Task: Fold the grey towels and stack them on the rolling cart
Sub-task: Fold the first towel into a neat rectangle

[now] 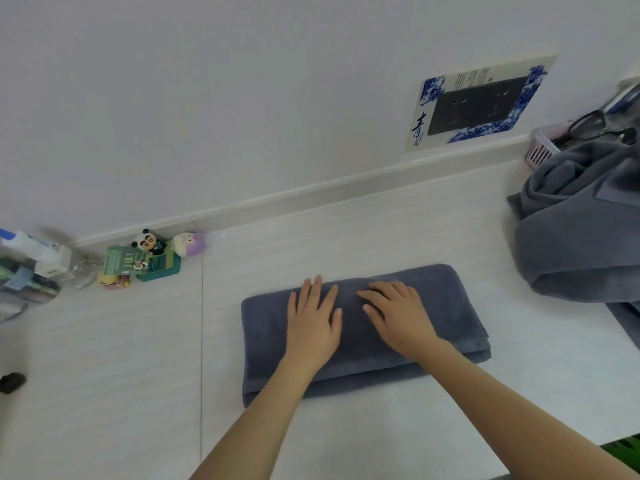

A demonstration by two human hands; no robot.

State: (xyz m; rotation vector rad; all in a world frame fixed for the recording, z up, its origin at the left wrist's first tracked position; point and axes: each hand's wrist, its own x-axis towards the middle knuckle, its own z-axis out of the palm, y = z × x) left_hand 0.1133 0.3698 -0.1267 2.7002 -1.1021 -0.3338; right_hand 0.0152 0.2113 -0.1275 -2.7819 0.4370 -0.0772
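Grey towel [446, 306]: folded, layered oblong, centre of white counter [104, 375]. Left hand [313, 323], right hand [398, 317] pressed flat on it, grip wide. Unfolded towels [581, 237] heaped at 3 o'clock.

Two bare forearms entered the head view from the bottom edge, each ending in a bare hand. The left hand [313, 323] and the right hand [398, 315] wore no gloves, rings, watch or bracelet that the picture showed. No sleeve reached the visible part of either forearm; both were uncovered right down to the frame edge. The fingers [313, 289] were slim, with short nails, unpainted as far as the slightly blurred frame allowed.
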